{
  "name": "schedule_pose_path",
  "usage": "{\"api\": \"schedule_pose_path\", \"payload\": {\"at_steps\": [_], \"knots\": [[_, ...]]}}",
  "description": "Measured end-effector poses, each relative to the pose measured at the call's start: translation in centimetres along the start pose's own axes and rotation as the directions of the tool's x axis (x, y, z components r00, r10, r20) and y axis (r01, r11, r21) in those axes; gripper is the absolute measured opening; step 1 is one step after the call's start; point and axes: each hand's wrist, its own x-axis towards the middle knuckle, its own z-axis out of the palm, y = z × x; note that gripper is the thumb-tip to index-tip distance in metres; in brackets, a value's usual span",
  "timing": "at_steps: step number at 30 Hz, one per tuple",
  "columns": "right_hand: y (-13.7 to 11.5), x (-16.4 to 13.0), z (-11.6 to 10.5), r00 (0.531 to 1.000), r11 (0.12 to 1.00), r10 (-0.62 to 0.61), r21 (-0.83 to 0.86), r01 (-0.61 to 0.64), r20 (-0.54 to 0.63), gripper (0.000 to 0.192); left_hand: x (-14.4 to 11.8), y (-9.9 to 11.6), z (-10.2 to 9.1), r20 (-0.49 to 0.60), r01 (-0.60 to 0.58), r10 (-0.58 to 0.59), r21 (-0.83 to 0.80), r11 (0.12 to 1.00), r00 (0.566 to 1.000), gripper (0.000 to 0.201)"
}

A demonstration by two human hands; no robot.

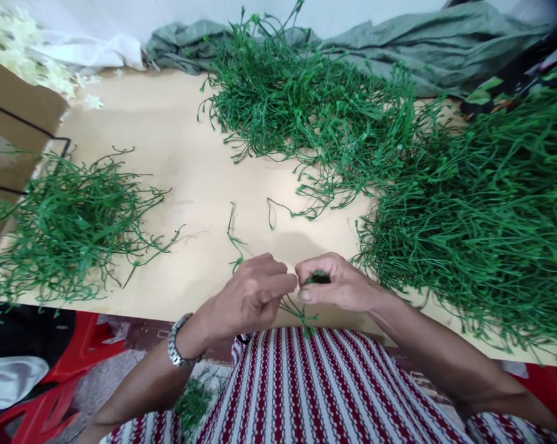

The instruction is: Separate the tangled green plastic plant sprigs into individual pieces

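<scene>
My left hand (257,290), with a metal watch at the wrist, is closed near the table's front edge. A green plastic stem (233,237) runs out from behind it toward the back. Almost touching it, my right hand (341,285) is curled, with thumb and index finger near the left fingers. Dark green stems (320,278) show inside the right hand's curl. Below the meeting fingers, a branched green sprig end (301,314) hangs over the edge toward the striped shirt. Exactly how the two hands share this sprig is hidden by the fingers.
Green stems form a large heap (482,216) at the right, a pile (306,98) at the back and a looser pile (75,222) at the left. One stray stem (272,213) lies mid-table. Green cloth (435,43), a cardboard box (24,92) and red stools (84,345) stand around.
</scene>
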Motion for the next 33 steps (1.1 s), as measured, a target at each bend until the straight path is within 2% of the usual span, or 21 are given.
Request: {"api": "schedule_pose_path", "payload": {"at_steps": [2, 4, 7, 9, 12, 14, 16, 19, 21, 26, 29, 33], "knots": [[-0.7, -0.4, -0.5, 0.994, 0.995, -0.098, 0.010, 0.098, -0.055, 0.032, -0.2, -0.2, -0.4, -0.048, 0.058, -0.066, -0.152, 0.987, 0.997, 0.024], [-1.5, -0.6, -1.0, 0.989, 0.987, -0.124, -0.116, 0.115, -0.079, 0.033, -0.1, -0.3, -0.5, -0.085, 0.129, -0.159, -0.281, 0.951, 0.984, 0.020], [-2.4, -0.6, -1.6, 0.981, 0.918, -0.181, -0.370, 0.142, -0.071, 0.033, 0.3, -0.2, -0.3, -0.051, 0.245, -0.283, -0.374, 0.895, 0.958, 0.014], [-2.3, -0.5, -1.8, 0.957, 0.885, -0.256, -0.431, 0.176, -0.136, 0.031, 0.6, -0.1, 0.0, -0.031, 0.318, -0.364, -0.420, 0.850, 0.931, 0.013], [-1.4, -0.1, -1.4, 0.933, 0.900, -0.217, -0.428, 0.079, -0.286, 0.025, 0.8, -0.1, 0.6, -0.023, 0.404, -0.486, -0.520, 0.753, 0.874, 0.012], [-0.5, 0.3, -0.7, 0.948, 0.911, -0.122, -0.412, -0.011, -0.295, 0.020, 0.8, -0.2, 1.1, -0.021, 0.420, -0.548, -0.618, 0.665, 0.836, 0.012], [0.3, 0.7, 0.2, 0.969, 0.909, -0.058, -0.414, -0.049, -0.242, 0.016, 0.8, -0.2, 1.5, -0.031, 0.393, -0.601, -0.729, 0.560, 0.799, 0.011], [0.9, 1.1, 1.2, 0.974, 0.902, -0.070, -0.432, -0.031, -0.214, 0.013, 0.7, 0.0, 2.0, -0.033, 0.345, -0.671, -0.839, 0.421, 0.740, 0.010], [1.0, 1.1, 1.6, 0.966, 0.898, -0.114, -0.440, 0.000, -0.233, 0.010, 0.6, 0.1, 2.0, -0.027, 0.342, -0.698, -0.858, 0.384, 0.715, 0.010], [0.9, 0.7, 1.9, 0.940, 0.867, -0.220, -0.493, 0.067, -0.259, 0.008, 0.1, 0.3, 1.7, -0.020, 0.395, -0.692, -0.809, 0.436, 0.722, 0.010], [0.8, 0.6, 1.8, 0.936, 0.846, -0.251, -0.526, 0.088, -0.248, 0.006, -0.1, 0.4, 1.4, -0.035, 0.402, -0.646, -0.758, 0.514, 0.762, 0.011], [0.5, 0.6, 1.6, 0.948, 0.820, -0.229, -0.569, 0.065, -0.221, 0.005, -0.2, 0.3, 1.3, -0.050, 0.409, -0.592, -0.675, 0.614, 0.805, 0.002]]}}
